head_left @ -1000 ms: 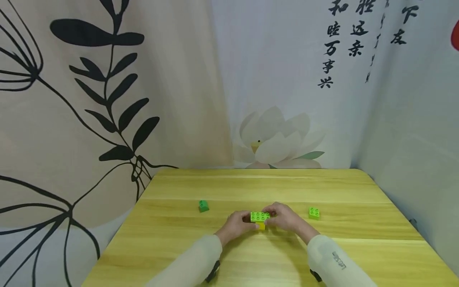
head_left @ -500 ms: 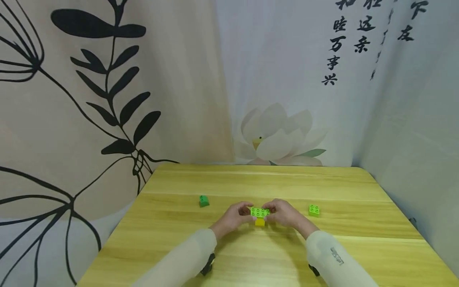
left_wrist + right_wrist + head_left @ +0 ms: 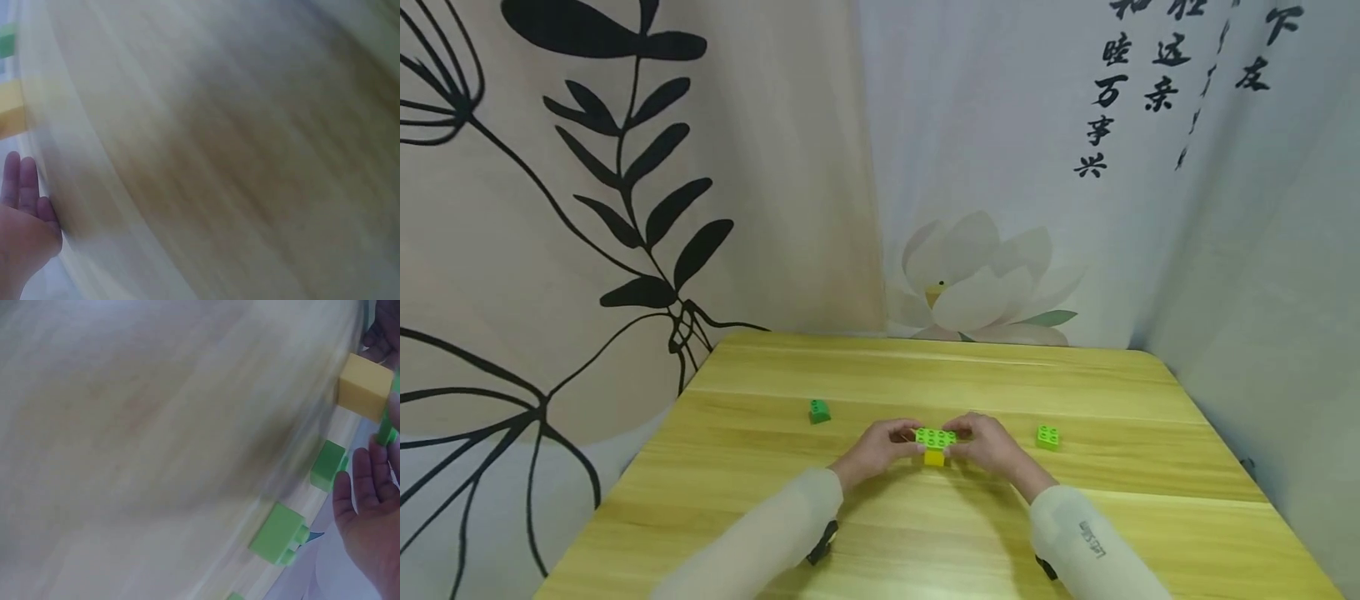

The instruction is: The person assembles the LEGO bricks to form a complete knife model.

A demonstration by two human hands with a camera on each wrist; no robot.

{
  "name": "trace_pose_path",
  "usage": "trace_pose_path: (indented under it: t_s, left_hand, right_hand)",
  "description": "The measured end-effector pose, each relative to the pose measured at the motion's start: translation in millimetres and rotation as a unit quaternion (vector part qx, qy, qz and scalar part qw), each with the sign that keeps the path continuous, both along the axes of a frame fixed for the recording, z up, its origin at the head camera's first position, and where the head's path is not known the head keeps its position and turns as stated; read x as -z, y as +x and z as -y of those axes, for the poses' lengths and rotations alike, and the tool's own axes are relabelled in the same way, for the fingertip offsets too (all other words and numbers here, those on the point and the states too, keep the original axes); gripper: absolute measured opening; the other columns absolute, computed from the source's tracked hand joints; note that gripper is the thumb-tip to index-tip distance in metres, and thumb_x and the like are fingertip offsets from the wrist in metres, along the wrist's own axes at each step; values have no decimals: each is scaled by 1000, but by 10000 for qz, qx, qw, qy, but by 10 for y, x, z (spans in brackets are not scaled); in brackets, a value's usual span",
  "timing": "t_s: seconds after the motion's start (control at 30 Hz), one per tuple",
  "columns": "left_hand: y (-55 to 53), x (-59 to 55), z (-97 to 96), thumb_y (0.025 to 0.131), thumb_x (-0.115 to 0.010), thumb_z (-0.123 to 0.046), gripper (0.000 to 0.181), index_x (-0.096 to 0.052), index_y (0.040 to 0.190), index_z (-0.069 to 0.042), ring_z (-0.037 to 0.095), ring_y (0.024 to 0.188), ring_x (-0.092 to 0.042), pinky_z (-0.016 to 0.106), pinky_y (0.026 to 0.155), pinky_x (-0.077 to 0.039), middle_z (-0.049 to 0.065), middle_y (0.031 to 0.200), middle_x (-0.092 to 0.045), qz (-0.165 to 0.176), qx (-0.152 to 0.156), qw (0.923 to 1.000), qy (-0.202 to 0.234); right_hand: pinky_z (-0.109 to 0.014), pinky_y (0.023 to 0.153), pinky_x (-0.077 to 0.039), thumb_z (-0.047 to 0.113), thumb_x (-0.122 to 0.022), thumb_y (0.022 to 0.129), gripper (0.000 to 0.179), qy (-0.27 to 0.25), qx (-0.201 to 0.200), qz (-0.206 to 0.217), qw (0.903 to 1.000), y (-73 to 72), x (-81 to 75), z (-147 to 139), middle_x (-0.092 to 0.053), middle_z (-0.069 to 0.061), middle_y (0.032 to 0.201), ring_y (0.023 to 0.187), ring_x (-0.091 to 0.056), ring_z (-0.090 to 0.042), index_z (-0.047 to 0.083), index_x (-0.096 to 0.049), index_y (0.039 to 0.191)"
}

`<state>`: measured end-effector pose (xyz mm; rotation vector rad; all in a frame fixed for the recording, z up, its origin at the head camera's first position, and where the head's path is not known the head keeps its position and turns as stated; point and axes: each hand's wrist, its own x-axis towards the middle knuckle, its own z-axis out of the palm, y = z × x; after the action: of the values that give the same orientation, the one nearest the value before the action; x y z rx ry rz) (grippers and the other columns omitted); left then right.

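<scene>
A bright green studded toy brick [image 3: 936,437] sits across the top of a yellow toy brick [image 3: 934,458], near the middle of the table. My left hand [image 3: 878,450] is at the green brick's left end, thumb in front and fingers behind. At the opposite end my right hand [image 3: 988,446] pinches the same brick between thumb and fingers. The right wrist view shows the yellow brick's plain sides [image 3: 365,387] beside the edge of the green one [image 3: 386,428]. In the left wrist view my left hand [image 3: 28,231] shows several fingers below the yellow brick [image 3: 11,109].
On the wooden table [image 3: 715,508], a dark green brick [image 3: 819,411] lies to the left and a light green brick [image 3: 1048,437] to the right. A printed curtain [image 3: 790,167] hangs behind the far edge.
My left thumb has gone from the yellow brick up to the green brick's left end, and the left hand has shifted slightly outward. The head view has also tilted a little.
</scene>
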<state>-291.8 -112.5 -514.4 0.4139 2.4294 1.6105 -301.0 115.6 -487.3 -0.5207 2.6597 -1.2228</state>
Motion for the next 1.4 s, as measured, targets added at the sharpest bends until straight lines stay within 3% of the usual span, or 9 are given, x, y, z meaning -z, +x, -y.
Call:
trace_pose_path:
  t_s: [0.2, 0.4, 0.67, 0.73, 0.93, 0.97, 1.4]
  left_hand:
    - [-10, -40, 55, 92, -73, -24, 39, -64, 129, -11, 18, 95, -59, 38, 85, -50, 4, 104, -64, -30, 79, 10000, -12]
    - [5, -52, 54, 92, -73, -26, 40, -64, 129, -11, 18, 96, -60, 38, 85, -50, 4, 105, -65, -16, 101, 9999, -37]
    - [1, 16, 28, 93, -72, -25, 38, -65, 128, -12, 17, 94, -60, 34, 82, -51, 3, 104, -65, -25, 114, 9999, -28]
    - [40, -52, 1, 95, -70, -21, 37, -64, 129, -9, 19, 94, -59, 36, 82, -51, 6, 104, -65, -49, 107, 9999, -22]
    - [14, -23, -11, 95, -70, -23, 35, -65, 127, -11, 17, 91, -60, 32, 81, -51, 4, 102, -65, -87, 201, 9997, -83]
    - [-13, 25, -8, 94, -71, -25, 36, -66, 127, -13, 16, 91, -60, 31, 80, -51, 2, 101, -65, -68, 193, 9997, -95]
    - [32, -12, -25, 92, -73, -24, 35, -67, 124, -12, 16, 91, -61, 35, 80, -51, 4, 102, -67, 84, -17, 10000, -43]
  right_hand:
    - [-49, 93, -47, 18, -76, 88, 30, -107, 164, 85, 9998, 7, 22, 33, -65, -3, 116, 107, -58, -22, 10, -70, 116]
    - [-46, 89, -47, 19, -76, 89, 31, -133, 100, 92, 9998, 15, 51, 20, -63, -1, 106, 100, -57, -20, 10, -70, 117]
    - [-40, 81, -48, 15, -73, 91, 30, -347, 6, 50, 9994, 61, 105, -6, -63, 1, 94, 90, -56, -17, 7, -69, 120]
    - [-38, 80, -48, 15, -72, 91, 29, -407, 59, 84, 9991, 67, 110, -9, -63, 1, 93, 88, -56, -17, 7, -69, 119]
    - [-36, 78, -48, 16, -73, 91, 30, -528, 270, 207, 9980, 101, 126, -26, -63, 0, 93, 87, -56, -17, 8, -69, 120]
    - [-36, 79, -48, 16, -73, 91, 30, -545, 290, 220, 9978, 108, 128, -29, -63, 0, 94, 87, -56, -17, 8, -69, 120]
    - [-35, 77, -48, 17, -72, 92, 35, -766, 293, 442, 9956, 128, 145, -34, -63, -2, 96, 87, -56, -18, 6, -66, 125]
